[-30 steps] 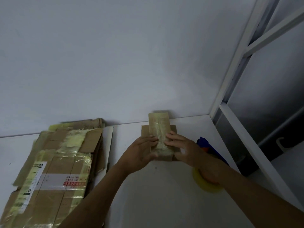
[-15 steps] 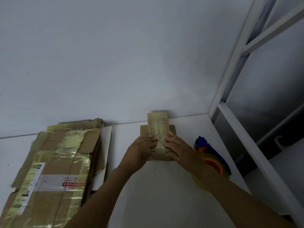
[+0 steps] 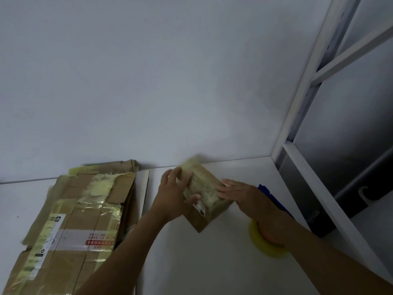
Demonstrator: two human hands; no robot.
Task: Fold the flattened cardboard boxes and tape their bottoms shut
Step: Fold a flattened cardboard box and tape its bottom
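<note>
A small brown cardboard box (image 3: 205,211) with yellowish tape across its upper face sits tilted on the white table (image 3: 208,262), one corner toward me. My left hand (image 3: 173,194) grips its left side, fingers over the far edge and thumb on the taped face. My right hand (image 3: 238,193) presses flat fingers on the tape at the box's right edge. A yellow tape roll (image 3: 264,245) on a blue-handled dispenser (image 3: 274,199) lies under my right forearm, partly hidden.
A stack of flattened cardboard boxes (image 3: 70,220) with old tape and labels fills the table's left side. The grey wall (image 3: 148,81) stands close behind. A white metal frame (image 3: 308,81) borders the table on the right.
The box has turned from square-on to diagonal and come nearer to me. My left hand has shifted to grip its far left edge; my right hand still lies on the tape.
</note>
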